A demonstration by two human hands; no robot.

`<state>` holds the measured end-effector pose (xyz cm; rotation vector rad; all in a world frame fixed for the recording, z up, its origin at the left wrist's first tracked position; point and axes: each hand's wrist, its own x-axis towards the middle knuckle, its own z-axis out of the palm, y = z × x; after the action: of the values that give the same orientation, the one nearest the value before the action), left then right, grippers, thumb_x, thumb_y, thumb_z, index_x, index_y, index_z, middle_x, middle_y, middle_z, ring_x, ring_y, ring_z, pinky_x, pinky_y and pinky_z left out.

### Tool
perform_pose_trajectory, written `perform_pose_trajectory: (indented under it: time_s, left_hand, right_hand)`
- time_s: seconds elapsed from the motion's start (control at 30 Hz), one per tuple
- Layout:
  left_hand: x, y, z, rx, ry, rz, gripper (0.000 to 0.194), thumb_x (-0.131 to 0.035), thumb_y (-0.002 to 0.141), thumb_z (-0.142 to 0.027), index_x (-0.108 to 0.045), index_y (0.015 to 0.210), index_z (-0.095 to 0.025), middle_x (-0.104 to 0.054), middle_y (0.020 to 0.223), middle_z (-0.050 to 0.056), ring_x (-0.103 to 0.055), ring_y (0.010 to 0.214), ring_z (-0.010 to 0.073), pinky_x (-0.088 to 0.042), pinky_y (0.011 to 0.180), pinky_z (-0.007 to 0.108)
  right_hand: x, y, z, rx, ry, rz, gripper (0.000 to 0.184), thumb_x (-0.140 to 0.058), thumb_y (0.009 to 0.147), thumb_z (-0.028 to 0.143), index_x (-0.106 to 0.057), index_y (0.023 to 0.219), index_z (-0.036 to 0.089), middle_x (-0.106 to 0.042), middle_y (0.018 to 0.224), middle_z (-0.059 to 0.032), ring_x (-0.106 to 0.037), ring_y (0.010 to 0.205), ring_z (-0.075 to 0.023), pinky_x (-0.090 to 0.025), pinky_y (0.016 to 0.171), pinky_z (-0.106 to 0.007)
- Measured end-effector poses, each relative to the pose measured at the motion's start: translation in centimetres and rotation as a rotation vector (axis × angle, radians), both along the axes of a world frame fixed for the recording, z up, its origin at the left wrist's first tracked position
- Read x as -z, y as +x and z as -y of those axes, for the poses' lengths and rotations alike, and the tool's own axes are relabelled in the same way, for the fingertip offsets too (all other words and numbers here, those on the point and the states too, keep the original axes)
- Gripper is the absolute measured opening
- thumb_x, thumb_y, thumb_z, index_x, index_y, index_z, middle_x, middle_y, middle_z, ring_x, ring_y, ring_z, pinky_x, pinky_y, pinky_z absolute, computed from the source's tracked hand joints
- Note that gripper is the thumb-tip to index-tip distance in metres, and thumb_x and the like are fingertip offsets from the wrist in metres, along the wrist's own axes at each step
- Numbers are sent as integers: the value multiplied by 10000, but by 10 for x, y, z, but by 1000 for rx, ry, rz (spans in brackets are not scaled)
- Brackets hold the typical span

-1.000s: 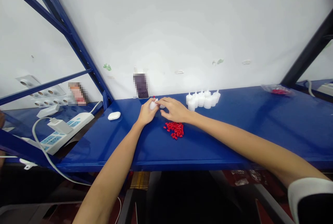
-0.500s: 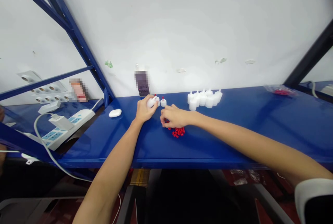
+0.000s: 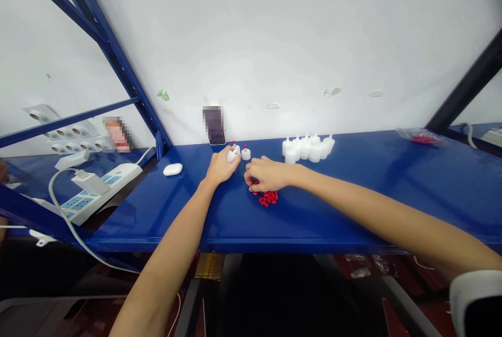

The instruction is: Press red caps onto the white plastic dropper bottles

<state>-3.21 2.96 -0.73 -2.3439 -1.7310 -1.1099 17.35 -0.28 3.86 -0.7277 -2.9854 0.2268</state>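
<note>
A small white squeeze bottle point(image 3: 231, 156) is in the grip of my left hand point(image 3: 221, 165), tilted, with its nozzle partly hidden by the fingers. Just behind it stand a white bottle with a red cap point(image 3: 236, 146) and, to the right, another red-capped bottle point(image 3: 246, 153). My right hand point(image 3: 263, 174) is at the left edge of a pile of small red caps point(image 3: 268, 198), its thumb and fingers pinched together. What lies between those fingertips is too small to make out. To the right, several uncapped white bottles point(image 3: 306, 149) stand upright in a cluster.
On the blue table point(image 3: 353, 222), a white earbud case point(image 3: 173, 170) lies at left and a phone point(image 3: 215, 125) leans against the wall. A plastic bag with red contents point(image 3: 421, 138) is at far right. A power strip point(image 3: 105, 190) lies beyond the blue frame post.
The bottle in my left hand has turned, its nozzle no longer pointing up to the right. My right hand has shifted slightly right at the cap pile.
</note>
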Motion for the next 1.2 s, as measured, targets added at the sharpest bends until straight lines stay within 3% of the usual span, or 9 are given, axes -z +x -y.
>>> perform_pose_trajectory:
  time_s: [0.13, 0.27, 0.43, 0.73, 0.9, 1.03, 1.1, 1.2]
  left_hand:
    - [-1, 0, 1, 18, -14, 14, 269, -565, 879, -429, -674, 983, -206, -743, 886, 77, -689, 783, 257, -473, 708, 315]
    - [-2, 0, 3, 144, -33, -19, 294, -575, 866, -406, -662, 1057, -199, -740, 918, 67, -688, 804, 242, -481, 732, 301]
    - [-4, 3, 5, 237, -34, -124, 321, -548, 888, -424, -639, 1111, -211, -703, 830, 39, -653, 715, 206, -454, 666, 274]
    - [-7, 9, 9, 266, -29, -99, 250, -559, 866, -368, -632, 1037, -200, -659, 744, 16, -600, 635, 171, -415, 619, 252]
    - [-5, 9, 9, 271, -25, -71, 244, -554, 867, -355, -628, 1031, -190, -661, 737, 7, -589, 615, 159, -420, 619, 247]
    - [-5, 9, 10, 281, -12, -79, 246, -563, 861, -362, -626, 1016, -182, -649, 721, 6, -570, 597, 151, -413, 615, 247]
    - [-8, 11, 12, 287, -6, -77, 226, -558, 863, -350, -622, 996, -178, -643, 712, 4, -564, 590, 145, -406, 609, 242]
    - [-13, 14, 15, 276, 12, -86, 200, -549, 861, -324, -616, 975, -174, -655, 733, 17, -583, 607, 149, -406, 616, 243]
  right_hand:
    - [0, -4, -3, 6, -24, -65, 82, -675, 868, 263, -692, 846, 186, -691, 922, -75, -585, 961, -254, -387, 812, -369]
    - [-1, -2, -18, 49, -101, -353, 54, -638, 848, 149, -686, 866, 166, -719, 839, -32, -652, 782, -167, -449, 786, -307]
    - [-1, 8, -38, 310, -147, -627, 154, -640, 781, 103, -694, 922, 130, -747, 822, -59, -692, 749, -172, -500, 686, -270]
    - [2, 10, -31, 276, -10, -703, 145, -642, 822, 147, -768, 893, 152, -758, 863, -64, -680, 758, -180, -503, 724, -310]
    - [3, 7, -31, 225, -104, -771, 145, -625, 851, 145, -748, 927, 149, -753, 907, -68, -677, 797, -170, -503, 761, -299]
    - [0, 10, -34, 202, -253, -693, 171, -602, 903, 224, -685, 1020, 132, -722, 868, -61, -652, 724, -150, -473, 706, -278]
    - [-2, 12, -35, 167, -274, -596, 181, -530, 957, 277, -650, 955, 142, -683, 815, -40, -610, 667, -134, -433, 662, -268]
    - [-3, 10, -33, 122, -139, -545, 304, -411, 1013, 310, -564, 792, 169, -597, 737, -12, -527, 658, -130, -365, 656, -267]
